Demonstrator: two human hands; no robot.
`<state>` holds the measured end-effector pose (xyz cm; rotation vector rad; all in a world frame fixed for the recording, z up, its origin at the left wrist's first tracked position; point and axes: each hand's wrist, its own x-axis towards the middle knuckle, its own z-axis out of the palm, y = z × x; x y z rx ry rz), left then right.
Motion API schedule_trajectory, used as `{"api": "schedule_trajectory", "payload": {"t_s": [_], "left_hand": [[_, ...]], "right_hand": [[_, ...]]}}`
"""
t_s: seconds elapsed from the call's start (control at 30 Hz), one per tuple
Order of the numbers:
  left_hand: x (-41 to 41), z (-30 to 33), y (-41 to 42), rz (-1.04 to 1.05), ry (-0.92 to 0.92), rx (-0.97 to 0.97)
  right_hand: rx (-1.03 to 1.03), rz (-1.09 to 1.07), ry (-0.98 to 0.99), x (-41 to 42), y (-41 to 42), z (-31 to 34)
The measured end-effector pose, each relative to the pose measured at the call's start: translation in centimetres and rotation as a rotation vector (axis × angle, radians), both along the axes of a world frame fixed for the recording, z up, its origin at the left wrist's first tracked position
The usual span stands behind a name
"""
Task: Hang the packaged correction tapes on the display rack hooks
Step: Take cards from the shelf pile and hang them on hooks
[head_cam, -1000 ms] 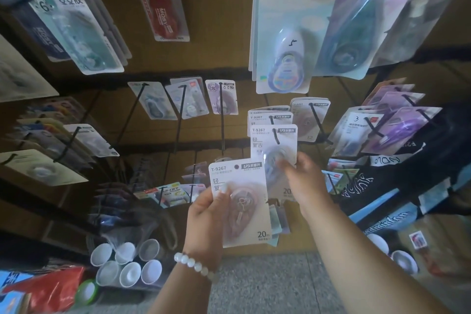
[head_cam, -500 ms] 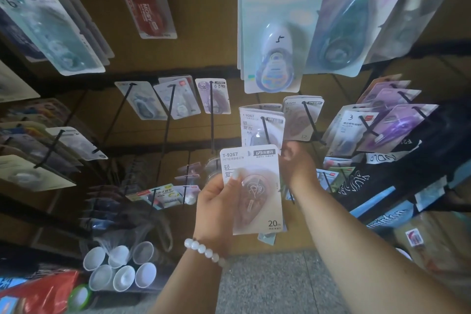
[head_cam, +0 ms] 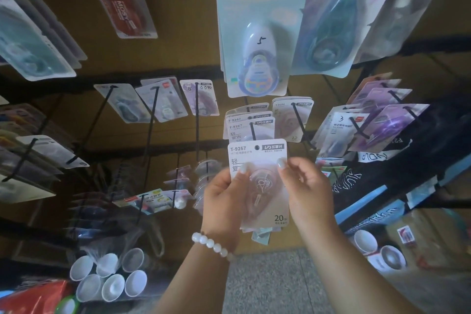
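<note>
Closest to us, our left hand (head_cam: 224, 201) and right hand (head_cam: 305, 191) pinch the T-9267 correction tape pack (head_cam: 260, 181) by its side edges, thumbs on the front. We keep it upright and square, its hang hole (head_cam: 257, 147) just under the black hook (head_cam: 252, 131). Best to line up hole and tip, then slide it back against the matching packs (head_cam: 248, 125) hanging there.

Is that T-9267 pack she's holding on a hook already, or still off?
Off. The white T-9267 correction tape pack sits between both hands, its round hang hole empty, below the black hook.
</note>
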<state>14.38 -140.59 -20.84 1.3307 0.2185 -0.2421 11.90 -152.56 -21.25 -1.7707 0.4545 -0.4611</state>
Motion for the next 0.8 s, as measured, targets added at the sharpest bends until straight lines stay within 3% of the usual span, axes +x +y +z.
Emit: {"api": "schedule_trajectory", "payload": {"t_s": [0.43, 0.8], "left_hand": [[1.1, -1.2, -0.8, 0.015, 0.063, 0.070], [4.8, -1.7, -1.7, 0.180, 0.030, 0.246]], "right_hand": [[-0.054, -0.031, 0.040, 1.6, -0.5, -1.9], [-0.097, -0.094, 0.070, 5.9, -0.5, -2.8]]}}
